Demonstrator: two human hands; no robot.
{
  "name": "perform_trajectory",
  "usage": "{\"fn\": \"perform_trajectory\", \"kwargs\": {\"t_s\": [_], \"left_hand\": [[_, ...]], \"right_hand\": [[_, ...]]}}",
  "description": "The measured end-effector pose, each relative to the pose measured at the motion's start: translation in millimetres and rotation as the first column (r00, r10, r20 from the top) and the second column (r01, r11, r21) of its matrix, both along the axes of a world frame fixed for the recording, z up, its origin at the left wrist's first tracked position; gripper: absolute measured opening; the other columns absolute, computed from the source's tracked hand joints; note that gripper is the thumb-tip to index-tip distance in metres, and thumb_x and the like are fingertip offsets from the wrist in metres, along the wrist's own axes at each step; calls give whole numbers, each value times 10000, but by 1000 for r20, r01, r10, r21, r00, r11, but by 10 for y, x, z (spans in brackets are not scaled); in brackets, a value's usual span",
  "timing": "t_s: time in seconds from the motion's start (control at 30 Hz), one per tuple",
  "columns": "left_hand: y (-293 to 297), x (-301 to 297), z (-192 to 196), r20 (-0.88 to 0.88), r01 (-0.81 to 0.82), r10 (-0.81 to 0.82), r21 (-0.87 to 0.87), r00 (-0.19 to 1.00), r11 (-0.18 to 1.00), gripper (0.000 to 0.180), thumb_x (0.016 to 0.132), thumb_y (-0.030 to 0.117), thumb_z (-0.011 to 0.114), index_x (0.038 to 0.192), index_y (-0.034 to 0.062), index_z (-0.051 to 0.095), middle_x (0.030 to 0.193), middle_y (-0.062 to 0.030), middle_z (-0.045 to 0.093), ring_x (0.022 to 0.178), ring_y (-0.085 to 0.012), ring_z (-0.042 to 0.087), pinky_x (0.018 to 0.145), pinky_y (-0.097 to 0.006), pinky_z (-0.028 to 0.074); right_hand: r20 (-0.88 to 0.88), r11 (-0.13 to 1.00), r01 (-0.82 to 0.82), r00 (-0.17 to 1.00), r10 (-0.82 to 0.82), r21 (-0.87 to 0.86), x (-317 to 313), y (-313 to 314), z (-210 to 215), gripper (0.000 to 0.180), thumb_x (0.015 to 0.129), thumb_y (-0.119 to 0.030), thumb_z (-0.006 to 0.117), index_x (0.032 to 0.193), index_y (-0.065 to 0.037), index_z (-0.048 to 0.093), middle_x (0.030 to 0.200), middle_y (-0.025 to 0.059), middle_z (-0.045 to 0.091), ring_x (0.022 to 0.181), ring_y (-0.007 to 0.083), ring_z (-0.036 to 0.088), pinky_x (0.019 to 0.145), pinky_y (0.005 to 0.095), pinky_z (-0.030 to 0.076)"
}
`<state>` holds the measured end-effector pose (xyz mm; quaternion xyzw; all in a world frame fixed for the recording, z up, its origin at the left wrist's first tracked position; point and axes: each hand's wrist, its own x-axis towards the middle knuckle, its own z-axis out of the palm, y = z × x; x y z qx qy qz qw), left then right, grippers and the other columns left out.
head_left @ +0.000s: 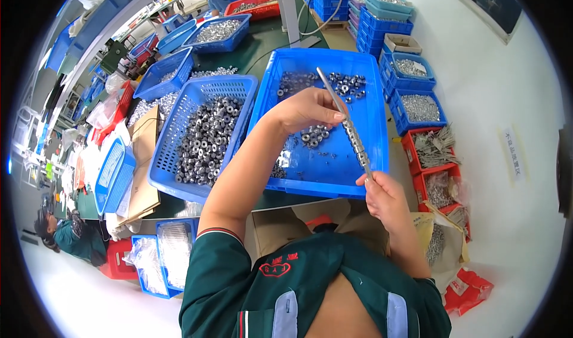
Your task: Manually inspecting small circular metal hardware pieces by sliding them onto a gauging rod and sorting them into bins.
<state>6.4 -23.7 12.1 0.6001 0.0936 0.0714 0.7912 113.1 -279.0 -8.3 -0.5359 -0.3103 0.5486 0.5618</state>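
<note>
A slim metal rod [328, 86] slants over a blue tray [358, 186], with several shiny metal rings [354, 138] threaded along its middle. My left hand [313, 109] is closed, thumb and fingers pinching the rod just above the rings. At the rod's lower end, my right hand [384, 196] grips it between thumb and fingers, near the tray's front right corner. Loose metal rings [346, 86] lie in the tray in small groups, mostly toward the back and left. My left forearm hides part of the tray's left side.
Left of the tray stands a blue perforated basket [161, 153] heaped with metal rings. More blue baskets [218, 32] of metal parts sit farther back. At the right, stacked blue crates [421, 108] and red bins [431, 147] line the wall. A person [77, 236] is at far left.
</note>
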Motion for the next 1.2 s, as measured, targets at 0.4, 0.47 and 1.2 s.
{"fn": "perform_trajectory", "kwargs": {"t_s": [0.4, 0.47, 1.2], "left_hand": [[407, -220, -233, -279, 104, 341, 886, 897, 452, 180, 722, 125, 669, 867, 18, 663, 739, -66, 650, 645, -140, 616, 586, -282, 485], [384, -161, -341, -384, 277, 382, 911, 841, 305, 172, 671, 147, 675, 816, 54, 678, 734, -94, 657, 596, -197, 630, 578, -324, 494], [522, -48, -367, -452, 278, 509, 881, 733, 382, 198, 701, 140, 594, 806, 1, 691, 772, -176, 664, 716, -307, 644, 651, -365, 520]], "right_hand": [[-99, 997, 71, 993, -71, 2, 27, -12, -8, 191, 962, -164, 438, 971, 0, 535, 557, -71, 322, 432, -1, 256, 387, 164, 212], [-95, 997, 71, 993, -70, 2, 27, -8, -13, 188, 962, -160, 438, 970, 0, 535, 555, -70, 320, 432, -3, 252, 386, 164, 211], [-81, 998, 42, 996, -39, 37, 36, 13, -30, 188, 953, -177, 464, 963, -3, 534, 552, -67, 329, 424, -1, 256, 377, 169, 202]]}}
